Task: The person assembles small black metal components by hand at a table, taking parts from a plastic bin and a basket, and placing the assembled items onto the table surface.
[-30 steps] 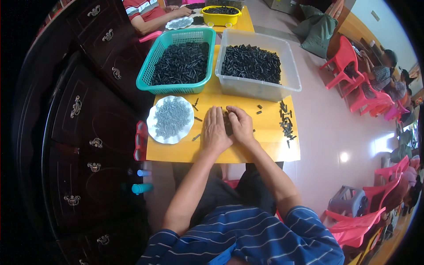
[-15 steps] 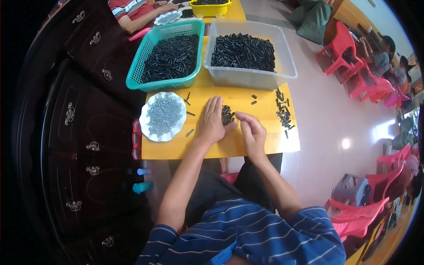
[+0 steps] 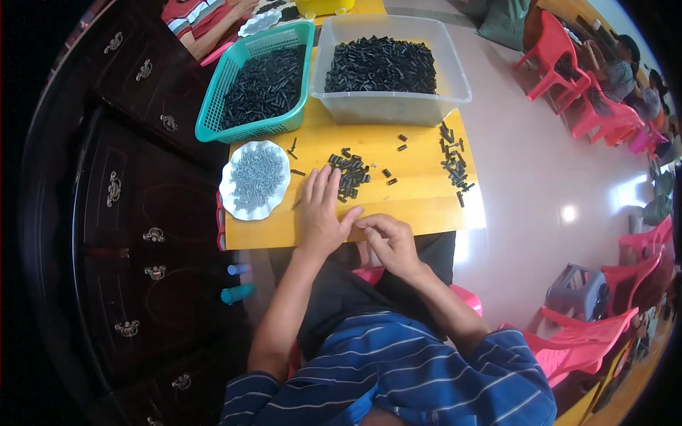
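My left hand (image 3: 323, 215) lies palm down on the yellow table (image 3: 419, 206), fingers stretched out and the tips touching the near left side of a loose pile of small black tube-like pieces (image 3: 349, 175). Close to its thumb, my right hand (image 3: 392, 245) hovers by the table's front edge with fingertips pinched together; anything between them is too small to make out. A few single black pieces lie right of the pile. To the left, a white scalloped plate (image 3: 250, 215) holds many small shiny, silvery-clear parts. Longer black pieces (image 3: 455, 162) lie scattered along the table's right side.
Beyond the pile stand a teal mesh basket (image 3: 266, 128) and a translucent plastic bin (image 3: 387, 110), both filled with black pieces. A dark cabinet (image 3: 142, 192) rises at left. Another person's arm (image 3: 209, 39) shows at far left. Pink chairs (image 3: 586, 348) stand at right.
My left hand has drawn back and left, uncovering the pile, which now lies more spread out. My right hand has come toward the table's front edge. The view has shifted slightly.
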Motion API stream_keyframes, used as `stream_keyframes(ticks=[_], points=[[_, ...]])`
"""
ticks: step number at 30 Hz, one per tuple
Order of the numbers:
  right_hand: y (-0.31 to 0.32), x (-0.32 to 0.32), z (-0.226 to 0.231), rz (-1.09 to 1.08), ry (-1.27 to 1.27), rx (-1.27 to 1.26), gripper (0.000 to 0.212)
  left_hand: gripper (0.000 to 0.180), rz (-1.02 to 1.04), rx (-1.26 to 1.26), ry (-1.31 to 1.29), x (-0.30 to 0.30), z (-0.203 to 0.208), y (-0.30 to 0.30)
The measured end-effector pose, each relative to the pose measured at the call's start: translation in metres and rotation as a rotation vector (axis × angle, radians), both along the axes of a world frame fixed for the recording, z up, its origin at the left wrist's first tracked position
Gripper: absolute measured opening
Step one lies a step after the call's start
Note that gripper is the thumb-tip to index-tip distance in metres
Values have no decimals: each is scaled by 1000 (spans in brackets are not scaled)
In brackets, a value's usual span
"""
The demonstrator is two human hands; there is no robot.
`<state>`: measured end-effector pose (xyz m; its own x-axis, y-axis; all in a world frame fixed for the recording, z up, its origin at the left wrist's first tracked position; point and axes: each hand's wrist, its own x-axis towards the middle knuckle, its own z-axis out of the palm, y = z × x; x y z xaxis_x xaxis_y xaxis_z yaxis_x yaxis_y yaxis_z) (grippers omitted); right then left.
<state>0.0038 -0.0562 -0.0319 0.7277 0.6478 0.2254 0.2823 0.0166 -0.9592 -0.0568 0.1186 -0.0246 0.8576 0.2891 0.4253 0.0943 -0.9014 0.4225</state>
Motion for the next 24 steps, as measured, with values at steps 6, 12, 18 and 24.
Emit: stream_keyframes(ticks=[6,12,18,24], points=[[-9,4,9,40,-90,-56,13,55,-54,164,184,18,-4,-11],[-17,5,17,74,-16,-108,13,50,-36,124,119,15,-5,-2],[-23,0,21,234,-46,-182,16,44,132,49,-87,-33,-9,15],[-23,-3,21,318,-78,-154,15,41,110,9,-53,-44,-16,4]])
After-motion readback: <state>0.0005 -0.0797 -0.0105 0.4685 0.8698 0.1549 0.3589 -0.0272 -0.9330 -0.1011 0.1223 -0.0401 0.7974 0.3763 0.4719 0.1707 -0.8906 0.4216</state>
